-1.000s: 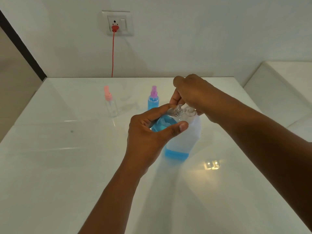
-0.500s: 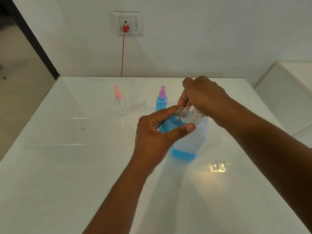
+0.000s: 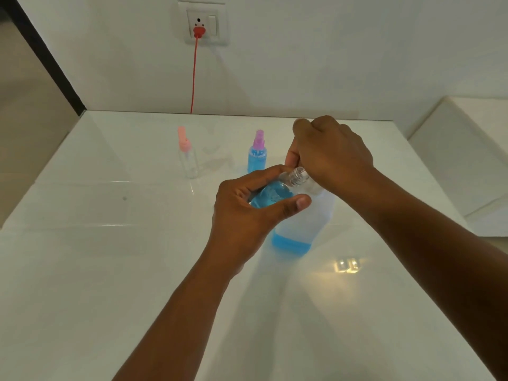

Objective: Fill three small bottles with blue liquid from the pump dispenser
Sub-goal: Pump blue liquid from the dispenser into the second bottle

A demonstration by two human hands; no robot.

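The left hand [image 3: 247, 213] curls its grip round a small clear plastic bottle [image 3: 275, 192], tilted and partly filled with blue liquid. The right hand [image 3: 332, 155] closes over the translucent pump dispenser [image 3: 302, 229] on the glossy white counter [image 3: 110, 270].

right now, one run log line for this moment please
left hand: holds open bottle tilted at pump | right hand: on dispenser pump | purple-cap bottle: blue, filled | pink-cap bottle: clear

No text, label, brand, number or sign can be read anywhere: not on the dispenser [image 3: 302, 215], the bottles, or the wall socket [image 3: 202, 22].
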